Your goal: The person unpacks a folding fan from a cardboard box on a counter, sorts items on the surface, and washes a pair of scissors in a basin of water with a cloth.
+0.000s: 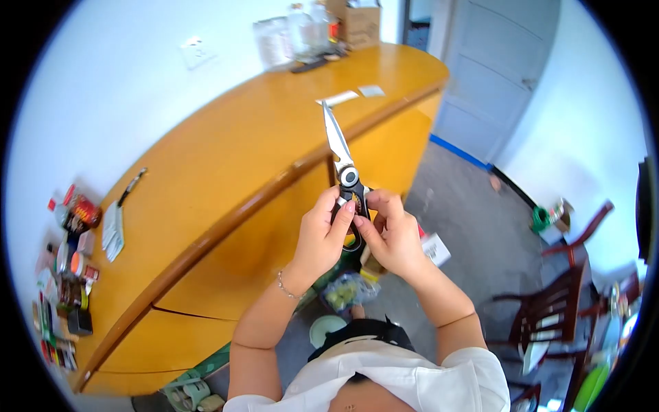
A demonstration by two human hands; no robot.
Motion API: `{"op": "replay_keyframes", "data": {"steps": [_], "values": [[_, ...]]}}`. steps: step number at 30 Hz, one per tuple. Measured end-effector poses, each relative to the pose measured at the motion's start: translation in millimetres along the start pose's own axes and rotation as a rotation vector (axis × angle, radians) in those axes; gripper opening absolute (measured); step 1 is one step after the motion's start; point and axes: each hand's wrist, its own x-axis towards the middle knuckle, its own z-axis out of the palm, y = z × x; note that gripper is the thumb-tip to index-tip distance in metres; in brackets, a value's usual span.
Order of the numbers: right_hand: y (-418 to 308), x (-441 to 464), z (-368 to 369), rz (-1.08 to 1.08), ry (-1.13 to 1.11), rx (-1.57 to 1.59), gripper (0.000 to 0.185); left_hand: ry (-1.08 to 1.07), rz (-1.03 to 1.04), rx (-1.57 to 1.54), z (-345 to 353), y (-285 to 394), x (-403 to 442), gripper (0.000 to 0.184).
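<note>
A pair of kitchen scissors (pixel 336 141) is held up in front of me, its silver blades together and pointing away. It has black handles and a round pale pivot. My left hand (pixel 321 230) is closed on the left side of the handles, thumb on top. From the right, my right hand (pixel 395 240) also grips the handles, its thumb near the left one. The fingers partly cover the handles. Beyond the blade tips, a white strip (pixel 340 98) and a small white packet (pixel 371 90) lie on the wooden counter (pixel 206 158).
Jars and bottles (pixel 82 206) crowd the counter's left end, near a knife (pixel 132 187) and a white packet (pixel 113 230). Glass bottles (pixel 302 31) and a cardboard box (pixel 362 26) stand at the back. A bag of green produce (pixel 347 294) is on the floor. Wooden chairs (pixel 549 305) stand right.
</note>
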Motion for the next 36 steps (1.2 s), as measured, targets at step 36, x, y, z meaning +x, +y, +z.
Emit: {"op": "replay_keyframes", "data": {"steps": [36], "values": [[282, -150, -342, 0.611, 1.026, 0.419, 0.024, -0.655, -1.017, -0.943, 515, -140, 92, 0.035]]}}
